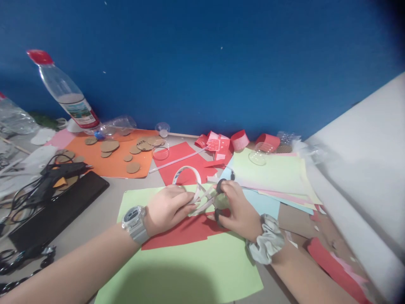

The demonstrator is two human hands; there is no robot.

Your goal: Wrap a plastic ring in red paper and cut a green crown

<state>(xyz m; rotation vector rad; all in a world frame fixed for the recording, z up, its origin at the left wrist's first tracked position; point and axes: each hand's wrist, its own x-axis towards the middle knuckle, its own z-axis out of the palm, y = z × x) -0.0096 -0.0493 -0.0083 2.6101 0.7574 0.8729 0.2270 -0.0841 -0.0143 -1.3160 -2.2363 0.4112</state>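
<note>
My left hand (172, 210), with a clear-strapped watch (134, 219) on its wrist, pinches a white roll of tape (198, 173) standing on edge. My right hand (237, 207) grips scissors (206, 206) by their black handles, thumb and fingers in the loops. The scissors' blades are spread and point toward the tape by my left fingertips; whether they touch it is blurred. Beneath both hands lie a red paper sheet (177, 236) and a larger light green sheet (190, 270). A grey scrunchie (267, 240) circles my right wrist.
At left are a plastic bottle (76, 105), a black glue gun (63, 171) and a long black case (60, 211). Cardboard discs lie on orange paper (95, 162). Red paper loops (239, 140) stand by the blue wall (202, 63). Stacked paper (272, 171) lies at right.
</note>
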